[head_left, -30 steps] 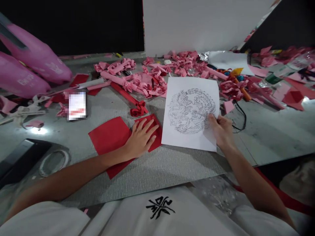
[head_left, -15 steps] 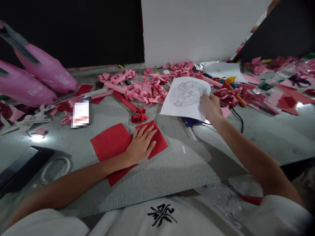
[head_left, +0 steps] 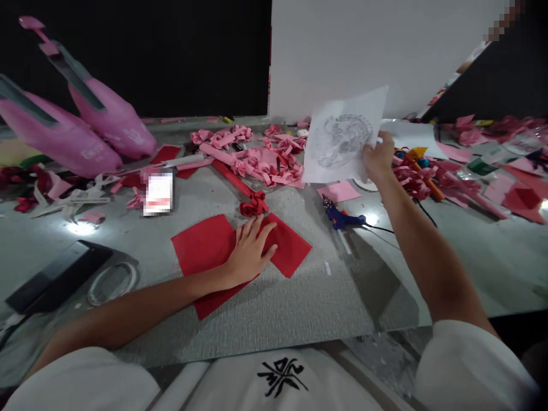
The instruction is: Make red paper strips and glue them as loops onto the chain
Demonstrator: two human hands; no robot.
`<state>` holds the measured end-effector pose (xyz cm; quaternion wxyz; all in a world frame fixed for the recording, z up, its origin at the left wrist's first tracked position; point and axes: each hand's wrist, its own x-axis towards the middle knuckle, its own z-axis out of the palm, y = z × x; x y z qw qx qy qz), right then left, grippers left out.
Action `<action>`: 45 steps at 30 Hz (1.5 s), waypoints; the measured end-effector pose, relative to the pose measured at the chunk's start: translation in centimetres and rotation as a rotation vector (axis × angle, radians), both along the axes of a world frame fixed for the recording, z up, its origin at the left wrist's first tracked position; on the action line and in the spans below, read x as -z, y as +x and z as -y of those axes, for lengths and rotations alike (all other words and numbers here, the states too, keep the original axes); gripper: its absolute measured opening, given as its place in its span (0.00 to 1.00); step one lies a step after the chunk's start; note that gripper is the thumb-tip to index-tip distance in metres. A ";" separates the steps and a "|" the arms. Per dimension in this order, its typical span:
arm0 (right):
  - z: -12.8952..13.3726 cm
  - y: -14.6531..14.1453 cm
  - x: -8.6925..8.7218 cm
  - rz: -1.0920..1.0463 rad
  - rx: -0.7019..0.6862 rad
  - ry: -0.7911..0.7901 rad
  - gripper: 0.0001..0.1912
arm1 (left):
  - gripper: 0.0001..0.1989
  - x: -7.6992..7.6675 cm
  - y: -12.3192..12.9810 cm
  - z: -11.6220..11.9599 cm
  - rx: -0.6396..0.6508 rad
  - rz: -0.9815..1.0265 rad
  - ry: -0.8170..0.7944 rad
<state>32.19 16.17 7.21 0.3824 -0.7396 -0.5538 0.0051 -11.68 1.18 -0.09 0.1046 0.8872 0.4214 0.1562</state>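
My left hand (head_left: 250, 251) lies flat with its fingers spread on pieces of red paper (head_left: 205, 245) on the table. Another part of the red paper (head_left: 291, 248) reaches out to the right of that hand. My right hand (head_left: 380, 157) pinches the right edge of a white sheet (head_left: 338, 137) with a grey drawing on it, raised off the table. Below the sheet lie a blue glue gun (head_left: 342, 218) and a pink paper piece (head_left: 339, 192). A red paper stick with a curled end (head_left: 253, 204) touches the area just beyond my left fingertips.
Pink paper curls (head_left: 261, 162) lie in a heap along the back. Two pink bottles (head_left: 117, 128) stand at the left, near a phone (head_left: 158, 194), a tape roll (head_left: 112, 283) and a black case (head_left: 60, 274). Cord trails right from the glue gun.
My right hand has lifted the white sheet higher and tilted it more upright, uncovering the glue gun and a pink paper piece. My left hand stays on the red paper; the view has shifted.
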 end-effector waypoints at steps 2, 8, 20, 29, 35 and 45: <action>-0.3 0.7 0.1 -0.043 0.172 -0.007 0.17 | 0.26 -0.1 0.0 0.0 0.006 -0.016 0.006; 2.7 -2.1 0.9 0.026 0.237 0.027 0.21 | 0.32 -0.6 -0.1 0.1 -0.066 -0.007 0.030; 17.6 -17.9 4.5 0.143 -0.911 -0.286 0.15 | 0.13 -0.7 -0.1 -0.9 -0.016 0.318 -0.048; 16.9 -15.9 3.7 -0.654 -0.573 -0.303 0.26 | 0.22 -1.3 0.7 -1.2 -0.076 0.896 -0.858; 17.4 -16.7 4.9 -0.818 -0.496 -0.359 0.29 | 0.25 -1.6 0.7 -1.6 -0.101 0.924 -0.850; 17.7 -16.4 4.8 -0.900 -0.520 -0.423 0.32 | 0.26 -1.4 0.5 -1.7 -0.094 0.907 -0.837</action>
